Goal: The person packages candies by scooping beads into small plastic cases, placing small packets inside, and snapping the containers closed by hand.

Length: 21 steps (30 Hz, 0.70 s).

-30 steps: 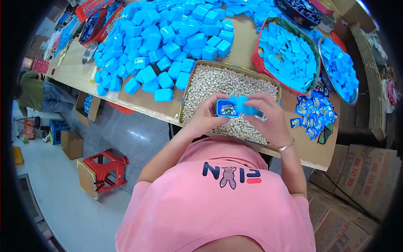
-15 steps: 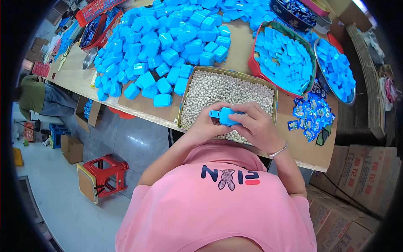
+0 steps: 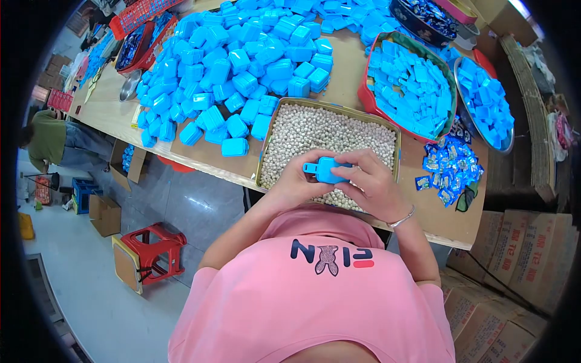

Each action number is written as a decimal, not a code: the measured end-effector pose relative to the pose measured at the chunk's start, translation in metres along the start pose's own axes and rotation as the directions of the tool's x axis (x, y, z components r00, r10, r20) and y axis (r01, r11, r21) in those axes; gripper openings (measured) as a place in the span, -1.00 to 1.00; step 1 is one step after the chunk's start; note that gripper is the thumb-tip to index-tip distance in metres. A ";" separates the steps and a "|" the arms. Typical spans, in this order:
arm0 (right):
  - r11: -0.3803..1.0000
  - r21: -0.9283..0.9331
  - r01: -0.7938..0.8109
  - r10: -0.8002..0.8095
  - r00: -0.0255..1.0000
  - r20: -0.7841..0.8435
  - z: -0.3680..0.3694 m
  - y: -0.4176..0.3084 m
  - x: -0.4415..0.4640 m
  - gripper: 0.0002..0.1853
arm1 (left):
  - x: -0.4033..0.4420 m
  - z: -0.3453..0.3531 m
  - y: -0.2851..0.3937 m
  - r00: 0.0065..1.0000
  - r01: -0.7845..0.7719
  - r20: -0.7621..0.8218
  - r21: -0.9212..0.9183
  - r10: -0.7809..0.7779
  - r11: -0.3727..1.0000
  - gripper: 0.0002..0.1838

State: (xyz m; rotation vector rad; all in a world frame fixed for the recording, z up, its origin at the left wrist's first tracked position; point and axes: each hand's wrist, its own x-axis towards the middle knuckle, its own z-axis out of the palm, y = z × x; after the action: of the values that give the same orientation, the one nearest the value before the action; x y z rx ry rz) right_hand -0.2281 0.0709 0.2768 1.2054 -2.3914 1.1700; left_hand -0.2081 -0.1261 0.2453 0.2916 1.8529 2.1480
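Observation:
Between my two hands is a small blue box (image 3: 327, 170) with its lid on and a tab sticking out to the left. My left hand (image 3: 299, 179) grips its left side. The fingers of my right hand (image 3: 370, 183) press on its right side and top. Both hands are over the near part of a rectangular tray (image 3: 397, 151) filled with small pale round pieces (image 3: 330, 130). Behind and left of the tray lies a large heap of closed blue boxes (image 3: 242, 81).
A red-rimmed tray (image 3: 365, 91) of blue pieces and a metal bowl (image 3: 512, 140) are at the right, near blue packets (image 3: 452, 166). A red stool (image 3: 158, 251), cartons (image 3: 523, 251) and another person (image 3: 51, 139) are around the table.
A second ago the box was open with small packets showing inside and a blue piece above it. Now it is covered. My right hand has moved left onto it.

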 end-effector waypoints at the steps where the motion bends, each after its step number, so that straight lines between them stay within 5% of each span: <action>1: 1.000 0.007 -0.002 0.002 1.000 0.000 0.000 0.000 0.000 -0.67 | 0.000 0.000 0.001 1.000 -0.019 0.006 0.017 0.018 1.000 -0.48; 7: 0.998 0.038 0.052 -0.052 0.998 0.023 0.001 0.002 -0.005 -0.64 | -0.003 -0.004 0.011 0.995 0.085 0.062 -0.069 -0.080 0.994 -0.50; 9: 0.927 0.312 -0.208 0.235 0.971 -0.053 0.011 0.001 -0.010 -0.61 | -0.005 -0.004 0.011 0.998 0.063 0.022 -0.125 -0.060 0.990 -0.52; 11: 0.718 0.571 -0.398 0.509 0.860 -0.040 0.018 0.001 -0.012 -0.58 | -0.005 -0.002 0.010 0.999 0.037 -0.022 -0.185 -0.042 0.982 -0.53; 16: 0.590 0.638 -0.496 0.548 0.825 0.135 0.020 0.002 -0.017 -0.52 | -0.007 -0.010 0.005 0.991 -0.133 0.004 0.107 0.133 0.985 -0.55; 21: 0.445 0.728 -0.522 0.588 0.783 0.203 0.015 -0.007 -0.011 -0.47 | -0.009 -0.006 0.004 0.986 -0.163 -0.013 0.082 0.164 0.983 -0.53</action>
State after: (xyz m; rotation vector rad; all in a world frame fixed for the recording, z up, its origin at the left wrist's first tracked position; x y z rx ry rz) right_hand -0.2132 0.0637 0.2652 0.3948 -2.3255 2.5749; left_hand -0.2022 -0.1349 0.2482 0.4569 1.9932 2.1910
